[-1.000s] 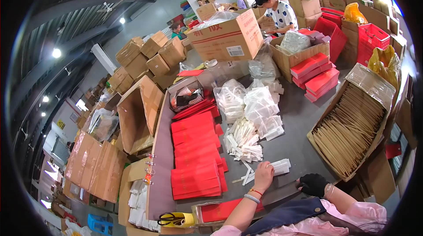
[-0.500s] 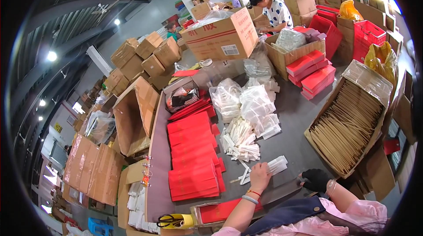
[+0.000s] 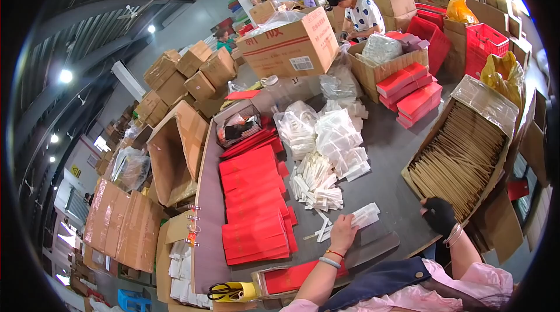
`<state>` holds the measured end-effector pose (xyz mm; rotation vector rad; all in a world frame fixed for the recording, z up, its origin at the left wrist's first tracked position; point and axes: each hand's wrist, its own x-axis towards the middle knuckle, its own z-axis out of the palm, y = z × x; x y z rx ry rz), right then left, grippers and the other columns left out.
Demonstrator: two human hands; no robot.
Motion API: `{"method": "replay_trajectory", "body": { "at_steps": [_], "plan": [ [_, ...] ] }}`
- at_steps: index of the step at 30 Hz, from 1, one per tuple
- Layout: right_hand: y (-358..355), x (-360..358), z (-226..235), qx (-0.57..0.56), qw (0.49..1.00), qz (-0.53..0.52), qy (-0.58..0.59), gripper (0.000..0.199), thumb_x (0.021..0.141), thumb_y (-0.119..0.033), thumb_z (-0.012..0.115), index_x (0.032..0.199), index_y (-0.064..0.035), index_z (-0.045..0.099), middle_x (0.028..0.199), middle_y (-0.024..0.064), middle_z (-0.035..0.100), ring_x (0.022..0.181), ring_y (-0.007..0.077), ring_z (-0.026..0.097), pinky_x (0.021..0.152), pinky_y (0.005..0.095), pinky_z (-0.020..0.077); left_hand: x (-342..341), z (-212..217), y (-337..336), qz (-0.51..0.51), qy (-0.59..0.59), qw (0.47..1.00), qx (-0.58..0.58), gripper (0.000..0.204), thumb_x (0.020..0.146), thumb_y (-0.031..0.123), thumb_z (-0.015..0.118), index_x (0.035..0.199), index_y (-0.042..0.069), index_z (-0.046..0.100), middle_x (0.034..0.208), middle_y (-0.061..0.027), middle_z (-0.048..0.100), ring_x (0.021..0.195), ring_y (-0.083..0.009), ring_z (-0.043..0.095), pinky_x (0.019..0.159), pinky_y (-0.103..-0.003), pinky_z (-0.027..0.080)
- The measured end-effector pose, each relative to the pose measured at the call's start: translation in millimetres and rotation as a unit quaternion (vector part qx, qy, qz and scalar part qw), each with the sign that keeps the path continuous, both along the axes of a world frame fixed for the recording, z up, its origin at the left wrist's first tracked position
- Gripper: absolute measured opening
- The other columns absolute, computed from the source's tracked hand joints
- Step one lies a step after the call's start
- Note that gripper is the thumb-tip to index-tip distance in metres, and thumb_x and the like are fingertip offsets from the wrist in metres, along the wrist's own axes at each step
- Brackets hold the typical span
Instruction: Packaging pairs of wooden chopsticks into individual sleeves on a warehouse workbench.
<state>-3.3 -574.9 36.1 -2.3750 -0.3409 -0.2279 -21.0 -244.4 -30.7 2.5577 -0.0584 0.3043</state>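
Observation:
My bare left hand [image 3: 344, 234] has its fingers closed on the near end of a small bundle of flat white packets [image 3: 366, 215] on the grey table. Next to its fingertips lie a few loose narrow white strips [image 3: 322, 227]. My right hand [image 3: 440, 216], in a black glove with bare fingertips, is beside the carton of thin brown sticks [image 3: 461, 160], fingers slightly apart and nothing visible between them. Beyond my left hand is a pile of white paper strips [image 3: 315, 183], with clear-wrapped white packets [image 3: 341, 143] behind it.
Overlapping red envelopes [image 3: 254, 213] cover the table's left side. Red packs [image 3: 417, 99] are stacked at the far right, beside an open carton [image 3: 373, 73]. Scissors [image 3: 224, 292] lie by a yellow roll at the near left. A large carton [image 3: 289, 44] stands at the back, a co-worker [image 3: 359, 11] beyond it.
My right hand has moved right and away from me, from the table's front edge to beside the carton of sticks. My left hand stays at the white packets, nearly unmoved.

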Motion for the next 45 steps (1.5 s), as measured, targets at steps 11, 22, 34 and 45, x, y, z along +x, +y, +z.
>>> {"method": "replay_trajectory", "body": {
  "at_steps": [11,22,34,45],
  "plan": [
    [-97,35,-40,-0.182,0.952,-0.243,-0.029,0.036,0.075,-0.020,0.070,0.105,-0.0047,0.060,0.110,0.0167,0.058,0.106,0.0364,0.053,0.091,0.0448,0.0445,1,4,-1,-0.030,0.041,0.999,-0.014,0.022,0.081,0.023,0.070,0.094,0.005,0.068,0.089,-0.0159,0.068,0.084,-0.0351,0.065,0.074,-0.043,0.052],
    [-118,42,-72,-0.208,0.950,-0.232,0.002,0.034,0.081,-0.020,0.063,0.111,-0.0038,0.060,0.110,0.0176,0.058,0.107,0.0364,0.054,0.093,0.0454,0.0438,-8,7,-4,-0.044,0.133,0.989,-0.054,0.037,0.077,0.028,0.074,0.106,0.005,0.068,0.091,-0.0172,0.069,0.086,-0.0332,0.067,0.077,-0.042,0.053],
    [-106,45,-49,-0.190,0.934,-0.296,0.059,0.038,0.092,-0.019,0.054,0.124,0.0007,0.057,0.127,0.0215,0.058,0.120,0.0372,0.052,0.103,0.0419,0.0404,-20,-2,11,-0.036,0.086,0.991,-0.100,0.060,0.067,0.013,0.079,0.122,0.006,0.057,0.101,-0.0172,0.061,0.097,-0.0358,0.060,0.087,-0.042,0.049],
    [-35,16,-17,0.060,0.968,-0.183,-0.161,0.016,0.095,-0.011,0.055,0.103,0.0014,0.060,0.093,0.0196,0.063,0.088,0.0352,0.062,0.077,0.0378,0.0483,-25,2,2,0.003,0.008,0.998,-0.060,0.045,0.066,0.016,0.081,0.106,0.007,0.065,0.102,-0.0142,0.059,0.099,-0.0334,0.057,0.085,-0.041,0.048]
  ]
}}
